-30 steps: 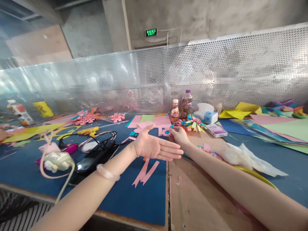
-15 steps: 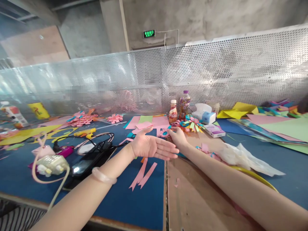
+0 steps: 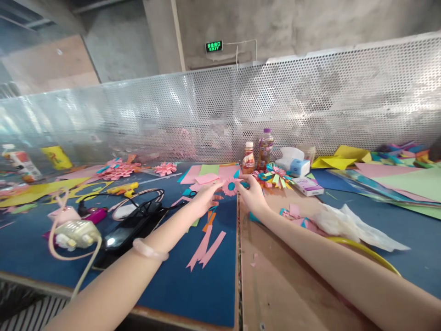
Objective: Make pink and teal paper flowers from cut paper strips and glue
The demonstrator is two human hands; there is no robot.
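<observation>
A pink paper flower (image 3: pixel 228 187) with a blue centre is held up between my two hands, over the seam of the work surface. My left hand (image 3: pixel 206 198) has its thumb and fingers closed at the flower's left edge. On the other side, my right hand (image 3: pixel 253 193) pinches the flower's right edge, where small blue paper bits show at the fingertips. Below my left hand lie pink paper strips (image 3: pixel 209 248) with notched ends, beside an orange strip (image 3: pixel 209 221). Stacked coloured paper sheets (image 3: pixel 210 170) lie behind the flower.
Two drink bottles (image 3: pixel 248 158), a multicoloured paper flower (image 3: pixel 277 175) and a tissue pack (image 3: pixel 298 166) stand behind my right hand. To the left are a phone (image 3: pixel 120 239), cables and a yellow glue gun (image 3: pixel 123 189). A crumpled white plastic bag (image 3: pixel 353 225) lies right.
My left hand, flat and open before, has drawn back and closed on the flower's left edge. My right hand still holds the flower, which now faces me more fully.
</observation>
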